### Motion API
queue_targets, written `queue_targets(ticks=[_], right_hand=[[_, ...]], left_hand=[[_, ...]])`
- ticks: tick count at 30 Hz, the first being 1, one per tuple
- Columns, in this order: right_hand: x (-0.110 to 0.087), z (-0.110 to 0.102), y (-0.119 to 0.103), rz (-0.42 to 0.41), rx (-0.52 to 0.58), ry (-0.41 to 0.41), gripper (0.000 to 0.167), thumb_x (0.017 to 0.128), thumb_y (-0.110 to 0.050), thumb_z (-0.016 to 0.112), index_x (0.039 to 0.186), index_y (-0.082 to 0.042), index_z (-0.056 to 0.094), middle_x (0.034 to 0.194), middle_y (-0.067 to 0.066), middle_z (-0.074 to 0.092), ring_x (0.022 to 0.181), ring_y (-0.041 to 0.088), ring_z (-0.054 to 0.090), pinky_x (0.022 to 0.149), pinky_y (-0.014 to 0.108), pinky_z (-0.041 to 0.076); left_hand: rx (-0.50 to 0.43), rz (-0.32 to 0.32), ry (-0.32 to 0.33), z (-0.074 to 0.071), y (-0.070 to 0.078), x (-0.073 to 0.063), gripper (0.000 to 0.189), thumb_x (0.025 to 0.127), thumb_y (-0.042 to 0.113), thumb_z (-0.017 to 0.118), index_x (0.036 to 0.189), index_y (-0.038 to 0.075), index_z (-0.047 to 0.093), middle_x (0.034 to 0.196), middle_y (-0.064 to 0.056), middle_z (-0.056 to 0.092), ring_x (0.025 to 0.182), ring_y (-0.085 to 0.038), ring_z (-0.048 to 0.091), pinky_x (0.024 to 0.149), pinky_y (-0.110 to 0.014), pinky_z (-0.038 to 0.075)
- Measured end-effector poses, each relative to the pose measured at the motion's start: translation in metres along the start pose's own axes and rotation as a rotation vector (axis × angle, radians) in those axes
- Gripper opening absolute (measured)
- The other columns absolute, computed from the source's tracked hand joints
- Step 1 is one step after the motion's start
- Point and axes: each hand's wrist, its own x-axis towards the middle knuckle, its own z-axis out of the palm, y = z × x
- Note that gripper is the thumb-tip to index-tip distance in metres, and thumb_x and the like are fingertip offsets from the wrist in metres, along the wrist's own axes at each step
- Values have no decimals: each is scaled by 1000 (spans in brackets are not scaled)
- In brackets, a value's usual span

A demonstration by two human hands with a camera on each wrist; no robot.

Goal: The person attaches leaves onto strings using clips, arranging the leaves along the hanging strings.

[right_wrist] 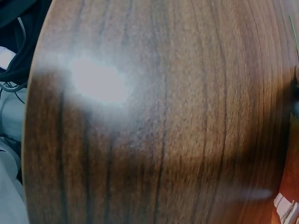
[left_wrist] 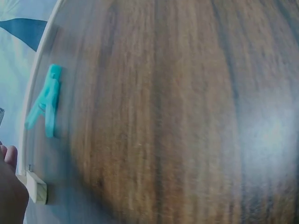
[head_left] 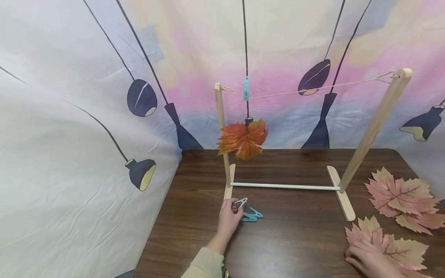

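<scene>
My left hand (head_left: 229,220) pinches a pale grey-white clothespin (head_left: 240,202) between thumb and fingers. Right beside it, teal clothespins (head_left: 251,217) lie on the table; one teal clothespin (left_wrist: 50,105) shows in the left wrist view. At lower right my right hand (head_left: 372,258), fingers curled, holds a pinkish-yellow maple leaf (head_left: 403,251) near its stem side; the exact grip I cannot tell. Behind stands a wooden frame (head_left: 375,131) with a string (head_left: 285,93) across its top. An orange maple leaf (head_left: 243,139) hangs at the string's left end below a light-blue clothespin (head_left: 246,88).
More pinkish maple leaves (head_left: 399,195) lie at the table's right side. A white rod (head_left: 285,186) joins the frame's two wooden feet. Patterned cloth (head_left: 87,154) surrounds the back and left of the dark wooden table (head_left: 285,239).
</scene>
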Motion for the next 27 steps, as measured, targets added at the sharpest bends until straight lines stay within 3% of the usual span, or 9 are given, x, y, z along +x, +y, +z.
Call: queue_targets(ticks=[3, 7, 12, 14, 17, 20, 24, 27], right_hand=[[2, 3, -1, -15, -30, 39, 29, 94, -50, 41, 74, -32, 52, 78, -24, 45, 70, 1, 38, 61, 20, 29], [7, 3, -3, 5, -76, 55, 33, 93, -53, 40, 73, -31, 52, 76, -24, 46, 69, 4, 41, 62, 22, 30], [14, 1, -6, 72, -103, 59, 33, 90, -57, 43, 73, -31, 51, 74, -25, 47, 68, 5, 42, 63, 23, 30], [17, 0, -8, 101, -82, 56, 27, 88, -54, 50, 73, -31, 51, 75, -26, 46, 68, 4, 42, 63, 22, 30], [24, -2, -13, 161, -38, 37, 21, 81, -41, 67, 74, -29, 51, 75, -27, 45, 70, 1, 41, 62, 20, 30], [32, -4, -19, 241, -2, 20, 27, 70, -22, 79, 75, -28, 53, 77, -27, 44, 71, 0, 41, 62, 18, 30], [43, -6, -26, 310, 9, 38, 39, 59, -6, 82, 76, -28, 55, 78, -26, 47, 74, 1, 43, 68, 16, 30], [50, -7, -29, 328, 17, 56, 41, 58, -3, 82, 77, -29, 56, 78, -26, 49, 75, 1, 46, 73, 13, 30]], left_hand=[[-15, -7, 5, -2, 5, 0, 28, 77, 8, 69, 104, 2, 60, 93, 0, 51, 80, -12, 55, 71, -25, 50], [-36, -15, 8, -4, 9, 0, 30, 77, 7, 69, 105, 2, 60, 94, -1, 51, 81, -14, 55, 71, -25, 50], [-45, -13, -3, -6, 13, 1, 30, 78, 7, 70, 105, 2, 59, 95, -2, 52, 83, -15, 56, 72, -26, 51], [-42, -19, -9, -7, 13, 1, 30, 79, 8, 70, 106, 3, 59, 96, -2, 52, 84, -15, 56, 73, -26, 51], [-50, -25, -14, -8, 15, 3, 31, 79, 9, 70, 108, 3, 59, 98, -4, 52, 86, -16, 57, 74, -27, 51], [-62, -18, -14, -9, 16, 4, 32, 80, 9, 70, 110, 4, 58, 100, -8, 53, 88, -17, 57, 75, -27, 51], [-75, 4, -5, -10, 19, 6, 33, 80, 9, 70, 110, 3, 58, 100, -8, 53, 88, -20, 58, 75, -28, 51], [-90, 16, 6, -10, 21, 7, 33, 80, 9, 71, 110, 2, 59, 99, -5, 53, 88, -20, 58, 76, -31, 51]])
